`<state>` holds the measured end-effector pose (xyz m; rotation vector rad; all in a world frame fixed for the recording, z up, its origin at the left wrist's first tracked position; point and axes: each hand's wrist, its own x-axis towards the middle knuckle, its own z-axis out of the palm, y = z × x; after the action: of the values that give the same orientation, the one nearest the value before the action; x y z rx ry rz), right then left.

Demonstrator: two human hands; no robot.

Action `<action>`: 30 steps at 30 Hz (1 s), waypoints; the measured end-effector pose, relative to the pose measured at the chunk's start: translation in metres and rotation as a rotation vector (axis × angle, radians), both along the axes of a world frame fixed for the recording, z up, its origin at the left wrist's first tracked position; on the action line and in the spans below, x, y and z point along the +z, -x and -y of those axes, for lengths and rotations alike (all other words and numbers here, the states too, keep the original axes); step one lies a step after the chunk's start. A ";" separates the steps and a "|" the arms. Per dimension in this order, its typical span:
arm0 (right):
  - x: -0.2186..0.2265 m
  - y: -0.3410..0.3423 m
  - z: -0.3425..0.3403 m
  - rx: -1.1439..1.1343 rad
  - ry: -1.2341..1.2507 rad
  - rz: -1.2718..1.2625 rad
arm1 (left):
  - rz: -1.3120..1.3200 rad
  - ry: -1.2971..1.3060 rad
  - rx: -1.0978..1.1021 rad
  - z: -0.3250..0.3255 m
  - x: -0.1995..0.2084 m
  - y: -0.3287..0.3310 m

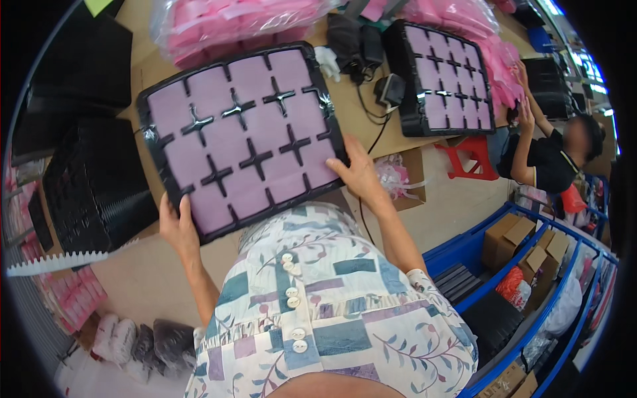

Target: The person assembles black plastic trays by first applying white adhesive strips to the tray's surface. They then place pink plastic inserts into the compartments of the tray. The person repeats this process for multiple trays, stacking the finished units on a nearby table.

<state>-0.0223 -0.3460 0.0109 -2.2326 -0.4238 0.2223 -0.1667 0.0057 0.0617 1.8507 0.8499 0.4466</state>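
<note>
The black tray [242, 136] lies tilted on the brown surface [358, 106] just before the person; every one of its compartments shows a pink pad, so filling looks complete; the left hand [178, 229] grips its near-left corner and the right hand [358, 174] clasps its near-right edge, both closed on the rim; a second filled tray [446, 76] rests farther right; a stack of black trays [93, 189] stands at left, and bags of pink pads [232, 23] lie beyond, so more work seems to remain.
</note>
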 end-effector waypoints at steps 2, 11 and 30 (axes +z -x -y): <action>0.002 0.012 0.004 -0.065 -0.006 0.059 | 0.046 -0.023 0.035 0.008 0.008 0.013; 0.043 -0.025 0.160 -0.751 -0.130 0.249 | 0.114 0.089 -0.566 0.130 0.001 -0.097; -0.036 -0.232 0.400 -0.735 0.482 0.338 | -0.048 -0.376 -1.006 0.346 -0.062 -0.297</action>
<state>0.2099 -0.7461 -0.0251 -2.7392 0.3334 -0.4944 0.1299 -0.3405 0.0000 2.3580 -0.2207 -0.0951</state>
